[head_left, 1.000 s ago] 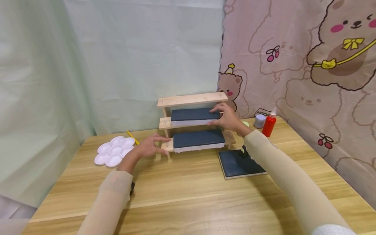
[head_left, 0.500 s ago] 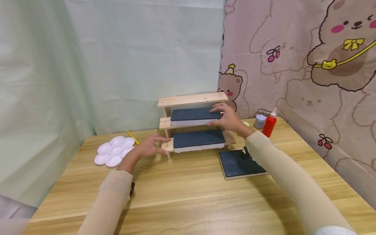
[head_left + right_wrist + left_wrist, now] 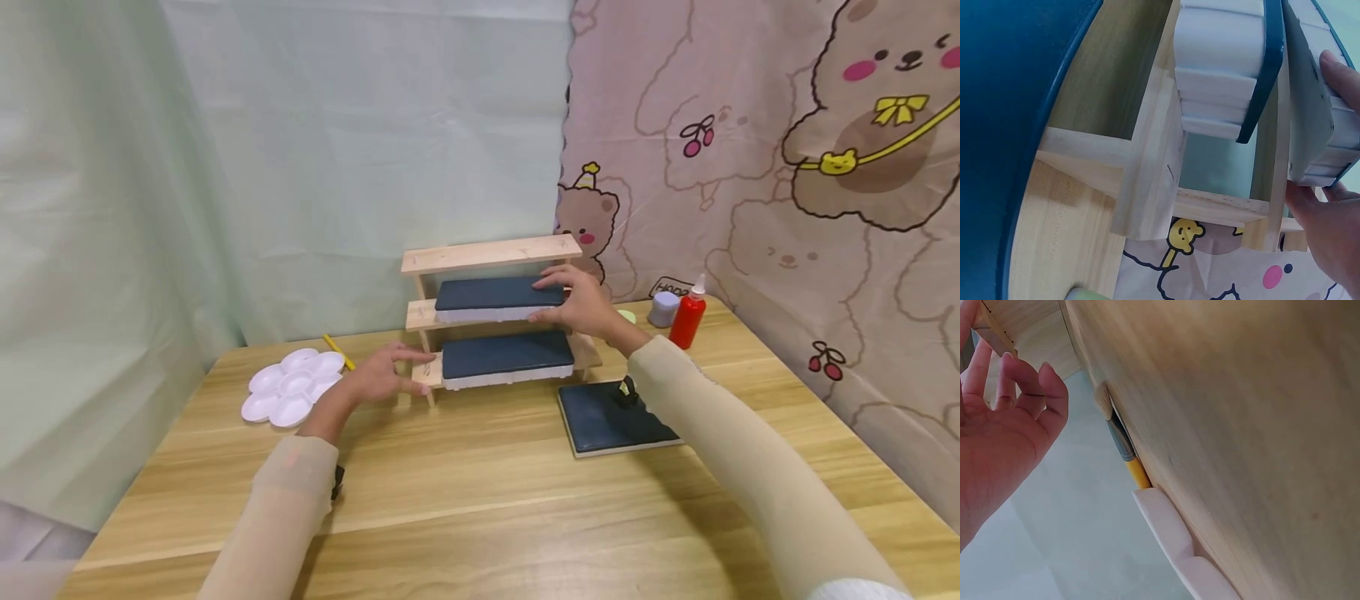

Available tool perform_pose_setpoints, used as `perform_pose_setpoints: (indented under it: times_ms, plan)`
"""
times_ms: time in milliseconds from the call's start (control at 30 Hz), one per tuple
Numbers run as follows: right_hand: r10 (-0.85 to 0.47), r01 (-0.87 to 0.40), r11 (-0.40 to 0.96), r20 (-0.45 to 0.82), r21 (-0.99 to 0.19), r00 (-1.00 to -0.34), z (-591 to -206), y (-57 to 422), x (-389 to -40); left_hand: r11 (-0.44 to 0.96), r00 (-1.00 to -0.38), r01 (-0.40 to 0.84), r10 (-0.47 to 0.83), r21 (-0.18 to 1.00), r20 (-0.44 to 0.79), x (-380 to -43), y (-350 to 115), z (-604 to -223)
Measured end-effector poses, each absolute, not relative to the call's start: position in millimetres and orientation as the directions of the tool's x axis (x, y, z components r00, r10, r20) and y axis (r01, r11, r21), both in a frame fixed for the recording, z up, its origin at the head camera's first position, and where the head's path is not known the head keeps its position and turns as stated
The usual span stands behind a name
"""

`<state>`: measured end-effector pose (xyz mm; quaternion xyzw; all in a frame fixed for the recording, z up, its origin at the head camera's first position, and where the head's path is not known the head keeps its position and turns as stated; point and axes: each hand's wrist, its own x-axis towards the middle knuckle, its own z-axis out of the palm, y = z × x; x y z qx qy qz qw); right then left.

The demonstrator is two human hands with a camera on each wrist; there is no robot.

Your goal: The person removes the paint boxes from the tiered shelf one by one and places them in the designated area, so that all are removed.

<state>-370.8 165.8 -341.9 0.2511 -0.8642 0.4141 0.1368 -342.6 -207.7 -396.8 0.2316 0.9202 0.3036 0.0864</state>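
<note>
A three-tier wooden shelf stand stands at the back of the table. On its middle tier lies a white box with a dark blue lid. My right hand pinches this box's right end, fingers on the lid and thumb at the front side. A matching lower box rests on the bottom tier. My left hand grips the bottom tier's left end between fingers and thumb. In the left wrist view, the other fingers of the left hand curl loosely beside the wood.
A white flower-shaped palette and a yellow-handled brush lie at the left. A dark blue-topped flat case lies under the right forearm. A red squeeze bottle and a lavender jar stand at the back right.
</note>
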Motion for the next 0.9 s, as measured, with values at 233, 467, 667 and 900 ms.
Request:
perform_pose_setpoints:
  times_ms: [233, 467, 667, 900]
  plan:
    - [-0.313, -0.552, 0.515, 0.456, -0.656, -0.833, -342, 166, -367, 0.704, -0.873, 0.384, 0.488, 0.597, -0.014, -343, -208, -397]
    - [-0.304, -0.538, 0.534, 0.447, -0.652, -0.842, -341, 166, -363, 0.702, -0.872, 0.382, 0.489, 0.601, -0.017, -342, -207, -397]
    - [-0.295, -0.53, 0.526, 0.443, -0.665, -0.847, -341, 166, -359, 0.702, -0.871, 0.383, 0.49, 0.6, -0.017, -342, -207, -397]
    - [-0.288, -0.546, 0.516, 0.467, -0.66, -0.836, -341, 167, -358, 0.703, -0.868, 0.396, 0.496, 0.59, -0.008, -344, -207, -399]
